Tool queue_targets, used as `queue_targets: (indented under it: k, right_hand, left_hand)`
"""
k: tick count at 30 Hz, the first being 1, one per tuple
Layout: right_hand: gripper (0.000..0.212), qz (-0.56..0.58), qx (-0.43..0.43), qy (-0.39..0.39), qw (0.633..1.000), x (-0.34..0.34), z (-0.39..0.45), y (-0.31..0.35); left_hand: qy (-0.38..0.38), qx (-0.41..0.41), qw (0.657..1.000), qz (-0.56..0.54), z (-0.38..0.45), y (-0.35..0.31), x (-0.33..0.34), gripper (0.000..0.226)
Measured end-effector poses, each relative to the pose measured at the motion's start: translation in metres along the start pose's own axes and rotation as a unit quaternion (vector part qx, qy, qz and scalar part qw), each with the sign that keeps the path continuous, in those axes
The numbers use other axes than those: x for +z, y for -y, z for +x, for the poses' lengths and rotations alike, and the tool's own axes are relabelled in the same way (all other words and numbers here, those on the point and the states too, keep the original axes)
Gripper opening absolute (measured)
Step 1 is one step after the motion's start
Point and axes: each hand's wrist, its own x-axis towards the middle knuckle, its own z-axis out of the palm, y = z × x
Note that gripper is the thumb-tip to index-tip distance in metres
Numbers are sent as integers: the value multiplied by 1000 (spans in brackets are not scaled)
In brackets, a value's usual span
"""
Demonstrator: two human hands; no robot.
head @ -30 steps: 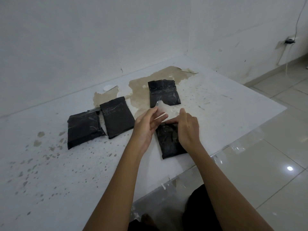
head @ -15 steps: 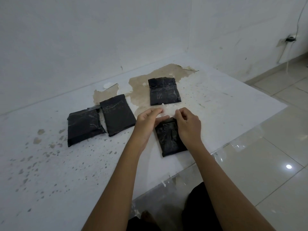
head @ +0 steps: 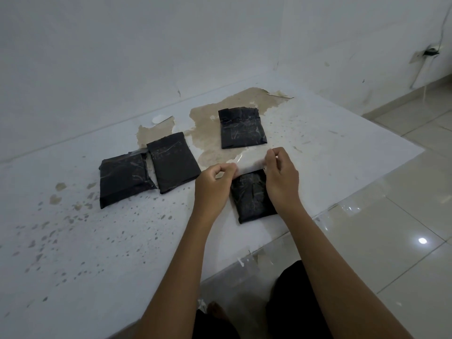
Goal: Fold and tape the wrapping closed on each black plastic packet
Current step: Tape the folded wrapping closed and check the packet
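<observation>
You're mid-fold on the near packet (head: 253, 196), which lies flat on the white table (head: 97, 253) near its front edge, between your two hands. Your left hand (head: 212, 183) pinches the left corner of the clear flap (head: 249, 162) with curled fingers. Your right hand (head: 281, 174) pinches the right corner the same way. Nothing else is held. The flap sticks out off the packet's far end, toward the far packet (head: 241, 128), which sits just beyond it.

Judgement on doing the fold well:
- Keep both corners level so the crease runs square across the packet's far edge.
- Pull the film taut before laying it down; it looks thin and slippery and probably wrinkles easily.
- Bring it toward you over the black face, then press flat from the middle outward.
- Don't drag the packet; it's close to the table edge.

No tape is visible, so I can't tell where it comes from. The two left packets (head: 146, 172) lie touching or overlapping, well apart from your work. Leave them alone.
</observation>
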Motion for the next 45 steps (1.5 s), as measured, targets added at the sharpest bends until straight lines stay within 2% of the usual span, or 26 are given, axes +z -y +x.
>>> queue_targets:
  k: [3, 8, 14, 19, 23, 29, 38, 45]
  right_hand:
    - [24, 5, -21, 16, 1000, 0, -1, 2]
    - [24, -24, -22, -6, 999, 5, 0, -3]
    - [27, -25, -16, -38, 999, 5, -1, -5]
    - [32, -28, -20, -53, 998, 4, -3, -4]
    - [33, -28, -23, -59, 998, 4, -5, -2]
    - [30, -41, -39, -63, 996, 5, -6, -1]
    - [30, -71, -47, -36, 996, 9, -3, -8]
    - [32, -71, -50, -29, 996, 8, -2, -8]
  left_hand:
    - [8, -25, 1000, -15, 4, 0, -1, 20]
    - [4, -40, 999, -19, 9, -1, -3, 20]
    - [-55, 14, 998, 8, 1, 2, 3, 23]
    - [-103, 22, 994, 39, 1, 9, 7, 15]
    - [-111, 33, 992, 40, -1, 8, 5, 13]
    - [-106, 108, 986, 64, -2, 7, -4, 21]
    - [-89, 168, 953, 238, -4, -2, -17, 24]
    - [-100, 151, 950, 255, -13, 12, -16, 23]
